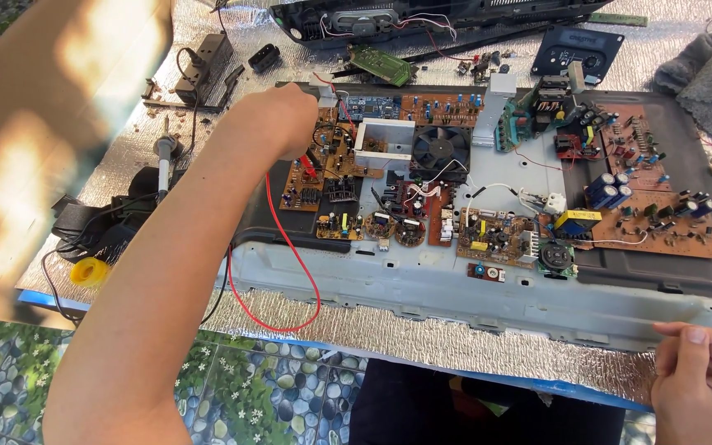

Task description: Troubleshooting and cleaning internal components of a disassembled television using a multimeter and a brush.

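Note:
My left hand (286,119) reaches over the left end of a grey metal panel (422,284) covered with several circuit boards. It is closed on a red test probe (311,167), whose tip touches a brown board (302,191). The probe's red wire (311,288) loops down over the panel's front edge. My right hand (702,383) sits at the lower right, just below the panel's front corner, with its fingers curled; nothing shows clearly in it.
A black fan (441,148) and a white frame (385,140) sit mid-panel, and a large brown board (661,222) lies at the right. A soldering iron (163,165), yellow roll (88,270), black adapter (208,62) and cardboard (51,124) lie left. A grey cloth (710,82) is far right.

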